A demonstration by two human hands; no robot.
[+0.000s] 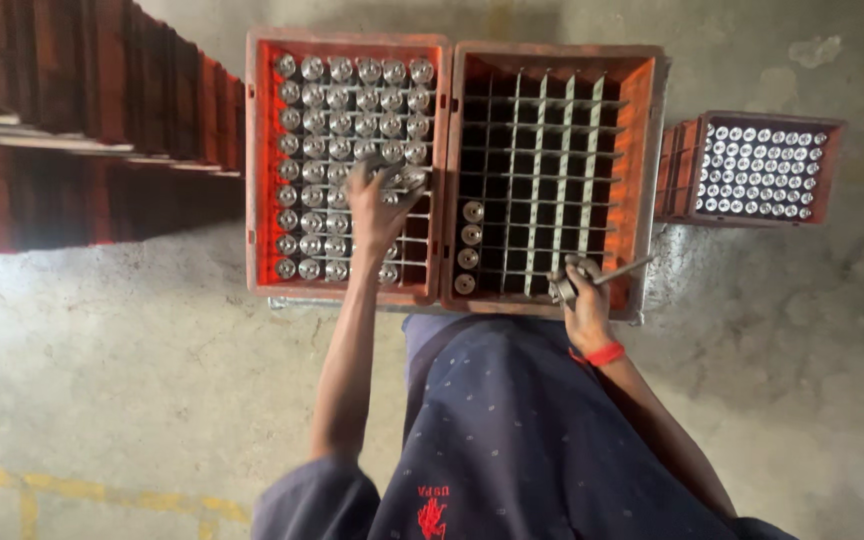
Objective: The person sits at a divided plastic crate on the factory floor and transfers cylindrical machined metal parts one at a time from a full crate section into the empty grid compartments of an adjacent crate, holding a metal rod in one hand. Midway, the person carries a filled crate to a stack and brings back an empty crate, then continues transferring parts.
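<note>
Two orange crates stand side by side in front of me. The left crate [260, 160] is nearly full of capped bottles [337, 98]. My left hand [377, 205] reaches into it and grips the top of a bottle near the crate's right side. The right crate [652, 150] has a grid of dividers and holds only three capped bottles [470, 247] in its left column. My right hand [584, 300], with a red band at the wrist, rests at that crate's near edge and holds a metal tool [607, 276].
A third crate [757, 168] full of capped bottles sits lower down at the far right. Tall stacks of dark red crates [82, 120] rise on the left. The floor is bare concrete with a yellow line [102, 492] at lower left.
</note>
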